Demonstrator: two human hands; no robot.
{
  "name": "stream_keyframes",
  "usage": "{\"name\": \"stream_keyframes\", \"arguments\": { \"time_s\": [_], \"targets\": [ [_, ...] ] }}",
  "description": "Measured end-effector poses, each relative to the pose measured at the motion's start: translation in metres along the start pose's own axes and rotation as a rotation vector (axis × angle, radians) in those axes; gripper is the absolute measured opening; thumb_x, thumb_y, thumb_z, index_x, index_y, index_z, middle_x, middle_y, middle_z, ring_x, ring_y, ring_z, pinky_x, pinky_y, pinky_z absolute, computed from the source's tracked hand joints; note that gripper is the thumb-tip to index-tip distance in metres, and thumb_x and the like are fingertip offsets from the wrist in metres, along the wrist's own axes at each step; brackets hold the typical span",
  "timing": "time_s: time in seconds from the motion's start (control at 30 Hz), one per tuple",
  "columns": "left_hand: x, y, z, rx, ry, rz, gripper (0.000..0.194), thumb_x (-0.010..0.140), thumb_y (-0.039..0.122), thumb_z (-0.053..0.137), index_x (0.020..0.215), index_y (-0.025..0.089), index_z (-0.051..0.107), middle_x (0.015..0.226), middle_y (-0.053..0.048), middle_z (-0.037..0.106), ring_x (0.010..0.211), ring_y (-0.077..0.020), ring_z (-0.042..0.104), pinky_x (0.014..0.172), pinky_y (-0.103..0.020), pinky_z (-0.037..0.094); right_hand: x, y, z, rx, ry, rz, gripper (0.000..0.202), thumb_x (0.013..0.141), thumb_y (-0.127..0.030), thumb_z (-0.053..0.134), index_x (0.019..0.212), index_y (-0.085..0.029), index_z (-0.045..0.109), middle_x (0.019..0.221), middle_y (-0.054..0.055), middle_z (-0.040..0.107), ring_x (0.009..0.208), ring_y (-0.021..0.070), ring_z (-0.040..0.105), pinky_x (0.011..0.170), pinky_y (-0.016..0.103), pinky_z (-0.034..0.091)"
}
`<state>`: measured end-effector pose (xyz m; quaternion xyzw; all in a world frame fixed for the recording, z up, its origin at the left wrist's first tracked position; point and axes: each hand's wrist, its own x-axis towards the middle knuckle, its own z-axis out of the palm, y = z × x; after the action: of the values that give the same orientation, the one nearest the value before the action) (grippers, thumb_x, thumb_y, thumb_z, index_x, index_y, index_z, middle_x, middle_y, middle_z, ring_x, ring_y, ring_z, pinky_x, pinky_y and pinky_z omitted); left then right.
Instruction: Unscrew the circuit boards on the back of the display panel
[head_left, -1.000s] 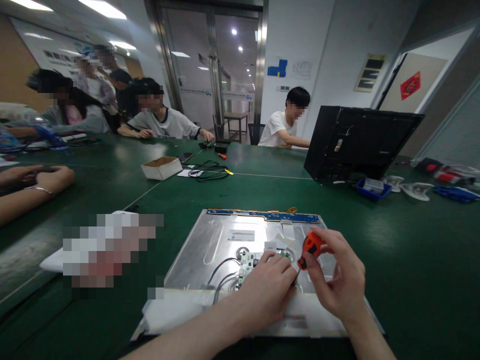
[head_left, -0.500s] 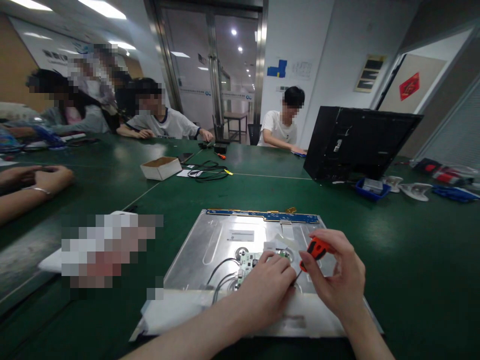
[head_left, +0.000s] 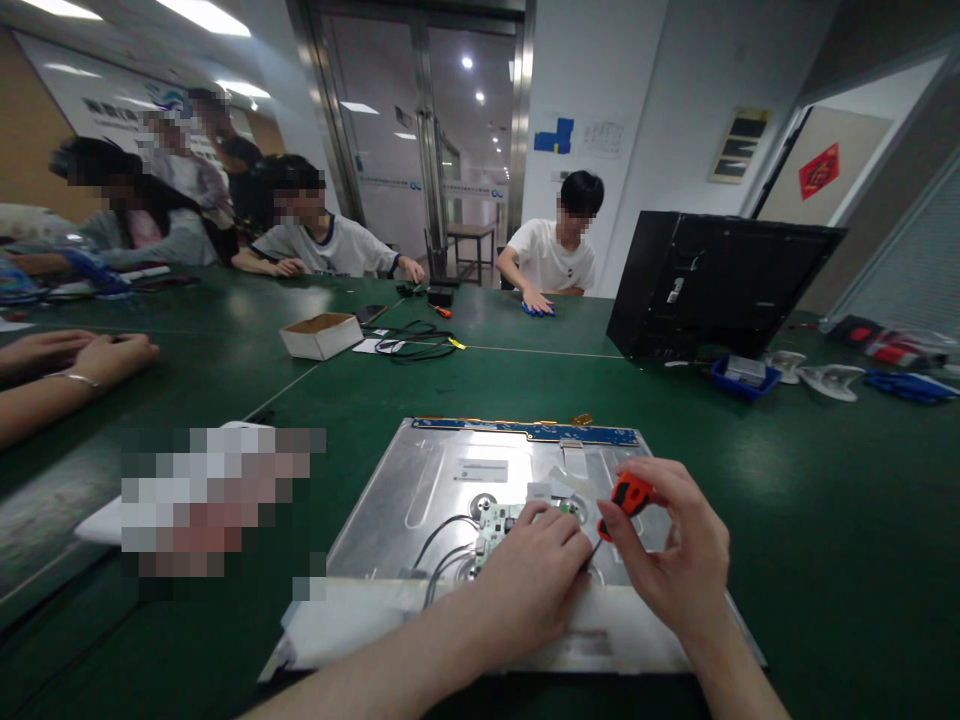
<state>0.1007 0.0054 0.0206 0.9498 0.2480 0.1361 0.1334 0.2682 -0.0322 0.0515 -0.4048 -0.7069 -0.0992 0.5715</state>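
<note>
A silver display panel [head_left: 442,470] lies back side up on the green table in front of me. A small green circuit board [head_left: 491,522] sits mid-panel with dark cables running from its left side. My left hand [head_left: 536,570] lies over the board, fingers curled together; it covers part of the board, and what its fingertips hold cannot be seen. Between the thumb and fingers of my right hand [head_left: 675,560] is an orange-and-black screwdriver [head_left: 630,494], tilted. Its shaft points down beside my left fingers, which hide the tip.
Behind the panel are an open cardboard box [head_left: 322,338] and a coiled black cable [head_left: 420,342]. A black monitor [head_left: 720,285] stands right, near a blue tray [head_left: 742,380]. At left are a blurred white item [head_left: 217,490] and another person's hands [head_left: 112,360]. Several people sit around the table.
The screwdriver handle has turned slightly in my right hand; my left hand has stayed put. Across the table, a person in white has moved a hand leftward with a blue object under it.
</note>
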Motion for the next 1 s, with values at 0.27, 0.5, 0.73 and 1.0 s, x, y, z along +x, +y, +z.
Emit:
{"name": "stream_keyframes", "arguments": {
  "time_s": [0.27,0.5,0.73,1.0],
  "targets": [
    [-0.0012,-0.0011,0.0025,-0.003,0.011,0.007,0.025,0.093,0.017,0.055,0.117,0.019,0.06,0.115,-0.008,0.066,0.106,-0.0272,0.06,0.107,-0.047,0.038,-0.0004,0.0001,0.0002,0.012,0.001,0.012,0.037,0.089,-0.012,0.066,0.123,-0.021,0.056,0.103,0.006,0.065,0.086,0.0162,0.066,0.068,0.028,0.056],
    [-0.001,-0.0023,0.0038,0.009,0.01,0.006,0.024,0.093,0.016,0.054,0.117,0.02,0.059,0.115,-0.009,0.066,0.107,-0.027,0.061,0.105,-0.047,0.039,-0.0001,0.0004,0.0007,0.015,0.002,0.005,0.039,0.089,-0.012,0.066,0.125,-0.021,0.056,0.103,0.005,0.064,0.088,0.0166,0.065,0.068,0.028,0.056],
    [0.0002,-0.0002,0.0014,0.009,0.015,0.0,0.012,0.094,0.017,0.055,0.104,0.019,0.06,0.111,-0.008,0.067,0.106,-0.0257,0.061,0.106,-0.046,0.039,0.0038,-0.0042,-0.0038,-0.03,0.005,-0.022,0.039,0.091,-0.01,0.061,0.128,-0.024,0.061,0.115,0.007,0.059,0.083,0.0142,0.064,0.068,0.028,0.059],
    [0.0006,-0.0004,0.0008,0.015,0.0,0.009,0.014,0.093,0.016,0.053,0.105,0.018,0.06,0.11,-0.009,0.066,0.103,-0.026,0.061,0.104,-0.048,0.04,0.0005,-0.0032,-0.0035,0.029,-0.054,-0.005,0.045,0.091,-0.011,0.057,0.135,-0.022,0.055,0.116,0.01,0.068,0.088,0.019,0.068,0.064,0.03,0.059]
  ]
}}
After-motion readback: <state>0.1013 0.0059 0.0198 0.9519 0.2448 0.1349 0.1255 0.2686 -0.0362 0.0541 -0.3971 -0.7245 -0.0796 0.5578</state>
